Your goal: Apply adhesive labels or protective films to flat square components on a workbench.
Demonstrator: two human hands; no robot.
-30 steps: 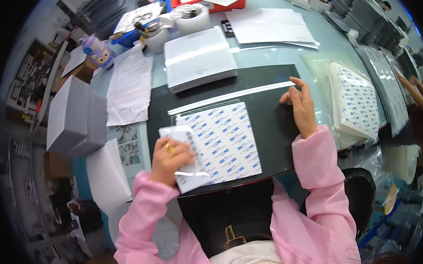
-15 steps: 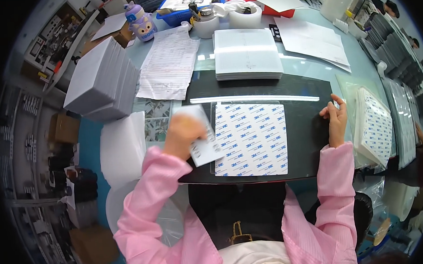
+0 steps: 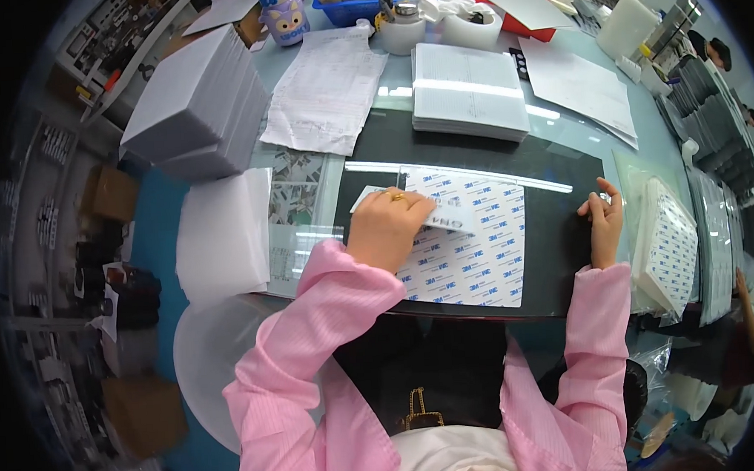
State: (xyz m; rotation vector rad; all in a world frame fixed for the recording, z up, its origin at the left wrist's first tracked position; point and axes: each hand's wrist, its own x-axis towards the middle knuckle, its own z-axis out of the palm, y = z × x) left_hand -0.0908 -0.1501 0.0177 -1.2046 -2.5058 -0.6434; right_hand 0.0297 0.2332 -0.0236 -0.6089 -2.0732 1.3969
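Note:
A white sheet with a repeated blue print (image 3: pixel 489 255), like adhesive backing, lies on the black mat (image 3: pixel 557 252) in front of me. A clear edge shows along its upper left side. My left hand (image 3: pixel 389 229) is closed around a white card with dark print (image 3: pixel 450 221), reaching over the left part of the sheet. The card slants, and its lower right end is over the sheet; whether it touches cannot be told. At the mat's right edge, my right hand (image 3: pixel 601 224) rests with fingers curled together. Something small and pale shows between them, too small to name.
A tall stack of white sheets (image 3: pixel 187 100) and loose white paper (image 3: pixel 223 235) stand at left. Behind the mat are a stack of pale panels (image 3: pixel 469 94) and a handwritten page (image 3: pixel 323 93). Bagged printed sheets (image 3: pixel 663 237) lie at right. A purple bottle (image 3: pixel 284 17) stands far back.
My left hand has moved right and over the printed sheet, carrying the card, which has turned from steep to flatter. My right hand stays by the mat's edge. The whole view has shifted and tilted slightly.

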